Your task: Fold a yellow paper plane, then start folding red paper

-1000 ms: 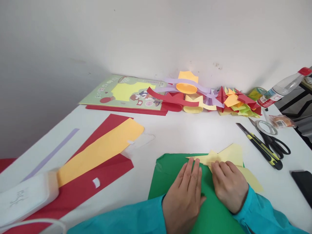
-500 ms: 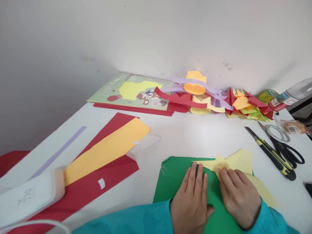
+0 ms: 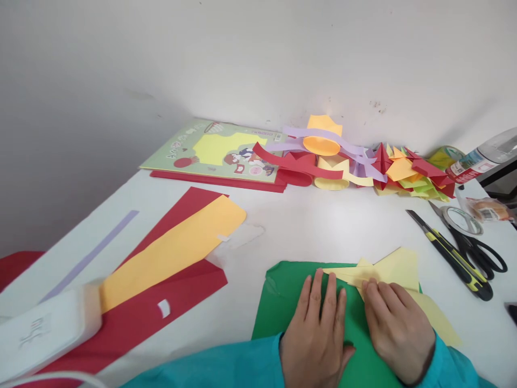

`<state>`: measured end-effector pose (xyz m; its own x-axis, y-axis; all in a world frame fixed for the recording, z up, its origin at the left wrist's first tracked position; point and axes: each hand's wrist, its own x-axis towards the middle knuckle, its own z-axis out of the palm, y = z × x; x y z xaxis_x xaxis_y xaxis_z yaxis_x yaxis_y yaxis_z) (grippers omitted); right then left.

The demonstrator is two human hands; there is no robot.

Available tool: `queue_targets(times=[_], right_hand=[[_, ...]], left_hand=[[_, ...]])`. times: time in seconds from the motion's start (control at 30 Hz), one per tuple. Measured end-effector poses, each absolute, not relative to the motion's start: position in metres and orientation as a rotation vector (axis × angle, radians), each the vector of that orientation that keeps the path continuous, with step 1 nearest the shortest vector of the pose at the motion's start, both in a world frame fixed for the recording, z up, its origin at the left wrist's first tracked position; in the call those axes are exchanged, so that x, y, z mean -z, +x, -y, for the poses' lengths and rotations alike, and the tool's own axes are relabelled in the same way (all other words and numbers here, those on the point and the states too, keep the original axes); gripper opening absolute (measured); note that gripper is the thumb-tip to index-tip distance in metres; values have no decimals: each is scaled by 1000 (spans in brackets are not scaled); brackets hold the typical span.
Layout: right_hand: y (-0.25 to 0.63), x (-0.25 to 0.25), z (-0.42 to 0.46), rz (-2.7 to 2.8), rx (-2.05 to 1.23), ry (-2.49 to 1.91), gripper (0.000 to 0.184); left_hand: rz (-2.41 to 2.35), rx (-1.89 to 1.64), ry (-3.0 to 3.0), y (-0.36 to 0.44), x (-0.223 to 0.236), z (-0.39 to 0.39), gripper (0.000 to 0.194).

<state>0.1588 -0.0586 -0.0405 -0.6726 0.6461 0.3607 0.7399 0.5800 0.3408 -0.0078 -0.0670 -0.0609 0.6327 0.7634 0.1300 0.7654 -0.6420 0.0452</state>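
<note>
A pale yellow folded paper [image 3: 398, 269] with a long narrow point lies over a green sheet [image 3: 278, 302] on the white table. My left hand [image 3: 317, 328] rests flat, fingers stretched, with its fingertips on the narrow point of the folded paper. Beside it, my right hand [image 3: 398, 328] has its fingers curled and pinched onto the middle of the paper, near where the point meets the wider part. The hand hides part of the paper's lower edge.
A utility knife [image 3: 452, 256], black scissors [image 3: 476, 250] and a tape roll [image 3: 462, 221] lie at right. Paper crafts [image 3: 323, 156] and a booklet [image 3: 218, 156] stand along the wall. Left are an orange strip [image 3: 173, 250], red paper [image 3: 194, 291] and a white device [image 3: 48, 328].
The hands and the folded paper hardly differ. The camera view has shifted slightly, with the things at left appearing a little further left.
</note>
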Motion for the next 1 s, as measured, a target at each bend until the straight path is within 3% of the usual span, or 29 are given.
queue_targets(times=[1.0], right_hand=[[158,41,58,2594,689,-1188,30]], left_hand=[[1448,165,-2847,-10,52,68,62]])
